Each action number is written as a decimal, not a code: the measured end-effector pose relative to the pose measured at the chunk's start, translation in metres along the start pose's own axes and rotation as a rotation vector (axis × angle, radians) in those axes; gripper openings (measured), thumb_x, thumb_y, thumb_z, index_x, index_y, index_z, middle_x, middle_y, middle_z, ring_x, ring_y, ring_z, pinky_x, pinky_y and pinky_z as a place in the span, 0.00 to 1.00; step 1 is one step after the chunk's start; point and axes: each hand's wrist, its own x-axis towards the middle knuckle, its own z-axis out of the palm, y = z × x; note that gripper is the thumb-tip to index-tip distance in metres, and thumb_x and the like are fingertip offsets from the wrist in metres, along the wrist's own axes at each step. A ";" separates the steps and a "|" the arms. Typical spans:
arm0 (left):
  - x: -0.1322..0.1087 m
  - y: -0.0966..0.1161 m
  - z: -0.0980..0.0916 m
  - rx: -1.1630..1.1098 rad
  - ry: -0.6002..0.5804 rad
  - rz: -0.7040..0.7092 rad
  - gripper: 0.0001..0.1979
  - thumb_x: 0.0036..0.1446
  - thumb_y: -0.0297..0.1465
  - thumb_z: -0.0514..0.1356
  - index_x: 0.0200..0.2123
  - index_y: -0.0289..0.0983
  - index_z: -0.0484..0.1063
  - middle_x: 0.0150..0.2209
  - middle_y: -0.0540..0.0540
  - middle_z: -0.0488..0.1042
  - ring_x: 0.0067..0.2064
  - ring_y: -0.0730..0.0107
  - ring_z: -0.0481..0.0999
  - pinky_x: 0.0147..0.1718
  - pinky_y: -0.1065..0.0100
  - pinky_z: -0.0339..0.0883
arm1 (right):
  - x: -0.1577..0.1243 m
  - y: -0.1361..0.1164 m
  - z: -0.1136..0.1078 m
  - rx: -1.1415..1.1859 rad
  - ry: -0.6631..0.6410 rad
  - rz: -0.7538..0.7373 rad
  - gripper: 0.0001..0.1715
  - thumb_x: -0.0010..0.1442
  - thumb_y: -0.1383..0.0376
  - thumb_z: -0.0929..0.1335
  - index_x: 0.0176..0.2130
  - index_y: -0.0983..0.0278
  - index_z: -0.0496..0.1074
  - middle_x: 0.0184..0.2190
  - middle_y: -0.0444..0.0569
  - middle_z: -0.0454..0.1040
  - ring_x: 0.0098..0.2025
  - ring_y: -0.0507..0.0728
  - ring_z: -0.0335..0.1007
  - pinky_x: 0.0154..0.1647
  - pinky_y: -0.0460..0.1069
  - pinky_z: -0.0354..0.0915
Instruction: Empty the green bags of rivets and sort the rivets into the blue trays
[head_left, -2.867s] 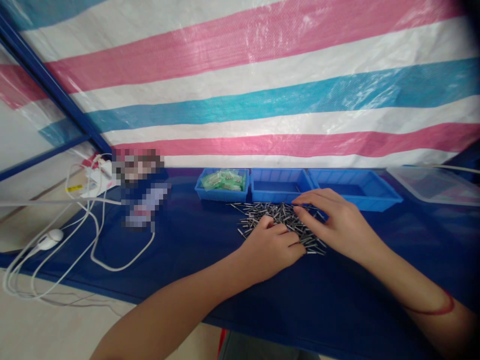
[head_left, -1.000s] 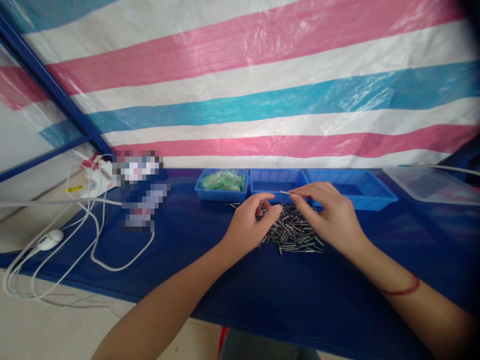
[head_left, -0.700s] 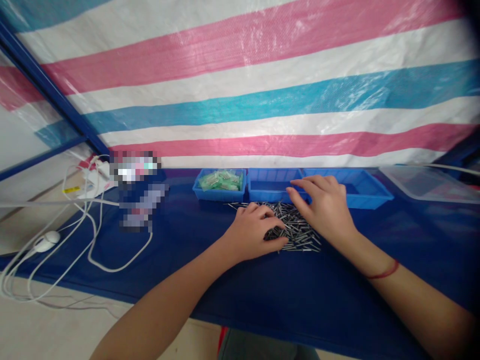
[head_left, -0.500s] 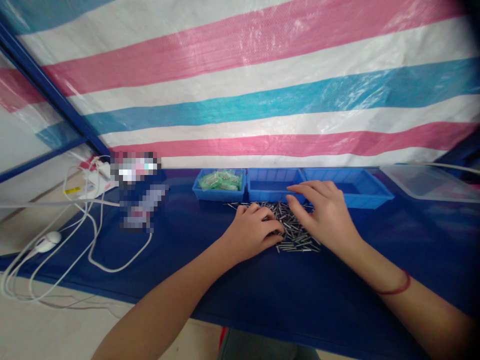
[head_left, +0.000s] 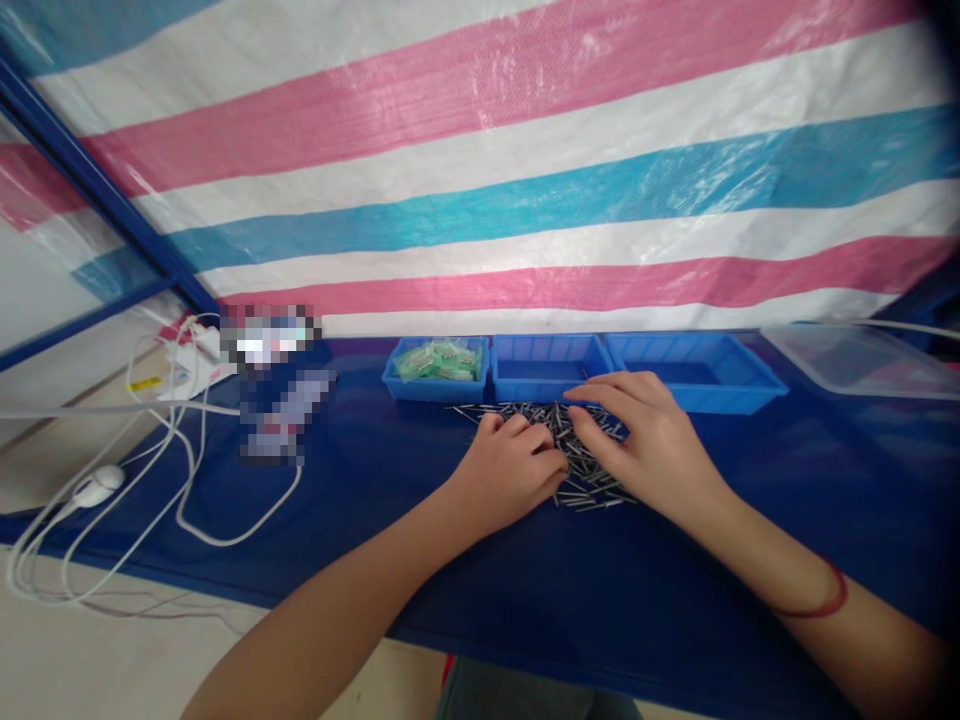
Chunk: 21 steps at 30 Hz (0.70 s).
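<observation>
Evidently, the pin pile [head_left: 589, 460], long axes mixed, lies between the left hand [head_left: 510, 468], grip indeterminable, and the unclenched right hand [head_left: 651, 440].

The bench [head_left: 637, 600] is deep navy; along its far edge stand three bins [head_left: 544, 389] in a brighter blue, the leftmost with pale green packets [head_left: 441, 360]. The pins [head_left: 581, 465] are silvery grey, some nearly black. The sheet [head_left: 480, 212] behind has broad stripes of pink, white and turquoise. Toward the left edge, cables [head_left: 222, 543] are white, a label [head_left: 145, 383] yellow; the bracelet [head_left: 825, 608] is dark red
</observation>
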 end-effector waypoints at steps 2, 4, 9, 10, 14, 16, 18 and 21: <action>0.000 0.001 0.000 0.016 0.004 -0.004 0.12 0.63 0.40 0.55 0.37 0.41 0.74 0.39 0.49 0.73 0.42 0.66 0.65 0.39 0.60 0.50 | 0.000 -0.001 -0.001 0.010 -0.007 -0.002 0.10 0.60 0.64 0.65 0.39 0.62 0.75 0.39 0.53 0.75 0.44 0.62 0.68 0.44 0.58 0.64; 0.001 0.001 0.000 0.035 0.005 -0.004 0.12 0.62 0.41 0.57 0.37 0.41 0.74 0.39 0.49 0.73 0.42 0.65 0.66 0.39 0.59 0.50 | 0.001 -0.001 -0.001 0.020 -0.012 -0.004 0.10 0.61 0.64 0.65 0.39 0.62 0.75 0.39 0.53 0.75 0.44 0.62 0.68 0.44 0.58 0.64; 0.001 0.001 0.002 0.098 0.027 0.016 0.10 0.62 0.39 0.58 0.35 0.40 0.74 0.39 0.48 0.73 0.42 0.65 0.66 0.40 0.58 0.50 | 0.000 -0.004 0.000 0.039 -0.022 -0.003 0.09 0.61 0.64 0.65 0.38 0.61 0.75 0.38 0.52 0.76 0.43 0.62 0.69 0.43 0.58 0.65; 0.000 0.002 0.003 0.115 0.036 0.024 0.10 0.62 0.39 0.57 0.35 0.40 0.74 0.40 0.48 0.73 0.42 0.64 0.66 0.40 0.58 0.50 | 0.000 -0.004 0.000 0.039 -0.026 -0.001 0.09 0.61 0.64 0.65 0.37 0.61 0.75 0.38 0.52 0.76 0.43 0.62 0.69 0.43 0.58 0.65; -0.001 0.002 0.007 0.159 0.065 0.036 0.11 0.65 0.37 0.54 0.36 0.40 0.73 0.40 0.48 0.73 0.41 0.65 0.67 0.39 0.59 0.50 | -0.001 -0.004 0.001 0.041 -0.040 -0.003 0.09 0.61 0.64 0.65 0.37 0.62 0.75 0.38 0.52 0.76 0.42 0.61 0.69 0.43 0.57 0.64; -0.001 0.002 0.006 0.157 0.059 0.019 0.12 0.66 0.36 0.52 0.36 0.39 0.73 0.39 0.48 0.73 0.41 0.65 0.67 0.39 0.59 0.50 | -0.001 -0.003 0.000 0.045 -0.043 -0.003 0.09 0.61 0.64 0.65 0.36 0.62 0.75 0.38 0.52 0.76 0.42 0.61 0.69 0.43 0.57 0.64; 0.000 0.002 0.004 0.132 0.040 -0.001 0.12 0.65 0.38 0.53 0.37 0.39 0.73 0.39 0.47 0.73 0.41 0.65 0.67 0.39 0.59 0.50 | -0.001 -0.002 0.000 0.051 -0.043 -0.006 0.09 0.61 0.64 0.65 0.36 0.62 0.75 0.38 0.52 0.76 0.42 0.61 0.69 0.43 0.57 0.64; 0.000 0.003 0.000 0.081 -0.005 -0.023 0.13 0.62 0.42 0.56 0.38 0.40 0.74 0.40 0.48 0.73 0.42 0.65 0.68 0.39 0.60 0.50 | -0.001 -0.001 0.000 0.061 -0.040 -0.011 0.08 0.61 0.64 0.65 0.36 0.62 0.75 0.38 0.52 0.76 0.42 0.60 0.69 0.44 0.57 0.64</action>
